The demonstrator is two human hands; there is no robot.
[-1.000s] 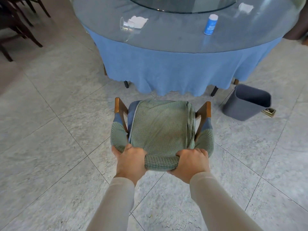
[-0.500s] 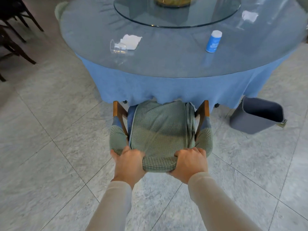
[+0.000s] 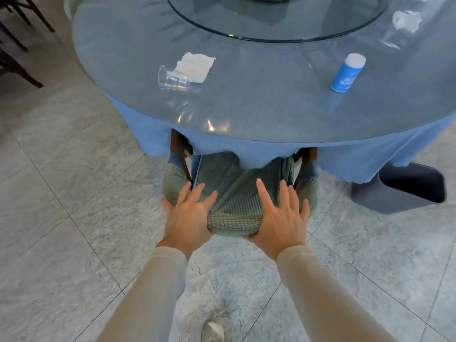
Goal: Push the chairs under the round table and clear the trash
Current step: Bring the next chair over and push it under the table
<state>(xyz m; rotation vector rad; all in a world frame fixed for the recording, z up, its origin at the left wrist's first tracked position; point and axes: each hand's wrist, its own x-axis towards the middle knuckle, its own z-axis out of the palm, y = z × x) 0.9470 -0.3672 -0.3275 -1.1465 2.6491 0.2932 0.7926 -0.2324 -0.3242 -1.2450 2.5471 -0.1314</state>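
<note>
Bright, even daylight — glare streaks on the glass tabletop (image 3: pixel 259 104), slight motion blur, wide-angle bending at the edges.

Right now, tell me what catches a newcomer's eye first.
Both hands, left hand and right hand, lie open on the back of a green chair half tucked under the table. On the glass top lie a tipped cup on a napkin and, to the right, a blue bottle. A grey bin stands on the floor at right.
</note>
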